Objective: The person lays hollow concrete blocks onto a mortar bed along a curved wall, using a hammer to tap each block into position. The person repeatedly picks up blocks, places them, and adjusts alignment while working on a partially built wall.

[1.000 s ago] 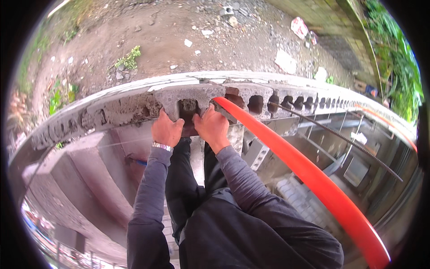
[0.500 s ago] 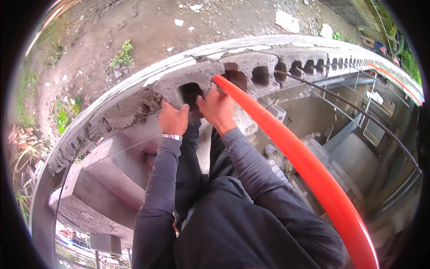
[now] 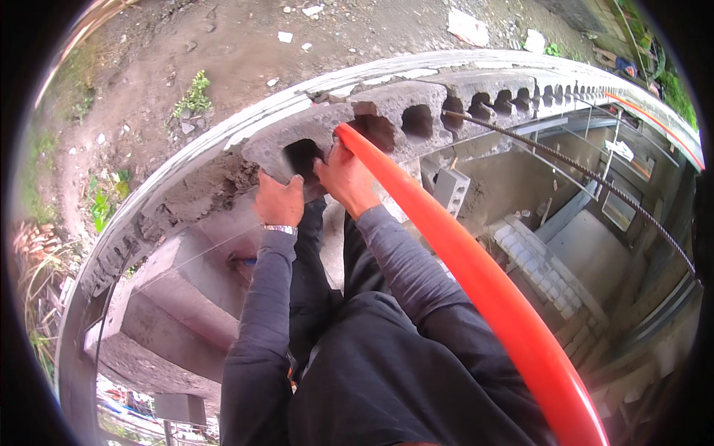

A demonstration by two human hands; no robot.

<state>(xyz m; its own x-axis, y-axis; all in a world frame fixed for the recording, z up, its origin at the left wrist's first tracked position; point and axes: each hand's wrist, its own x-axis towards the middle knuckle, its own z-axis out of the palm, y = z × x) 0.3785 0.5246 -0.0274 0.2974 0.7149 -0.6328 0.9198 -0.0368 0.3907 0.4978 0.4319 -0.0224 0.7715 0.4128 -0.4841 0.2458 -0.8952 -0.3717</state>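
A grey hollow concrete block (image 3: 269,141) forms part of the wall's top in front of me, with a dark square hole in its upper face. My left hand (image 3: 280,202), a metal watch band at its wrist, is closed on the block's near edge, thumb toward the hole. My right hand (image 3: 348,181) grips the same edge just right of the hole. An orange tube (image 3: 476,260) slants from the lower right, its tip over the right hand's fingers and partly hiding them; whether they touch it I cannot tell.
A row of hollow blocks (image 3: 513,104) curves away to the right. A ribbed steel bar (image 3: 580,169) sticks out over a deep space with stacked pale blocks (image 3: 537,256). A concrete beam (image 3: 175,279) lies below left. Bare dirt (image 3: 245,44) stretches beyond the wall.
The view has shifted slightly, so the wall, my hands and the orange tube sit a little further left. Both hands keep their places on the block.
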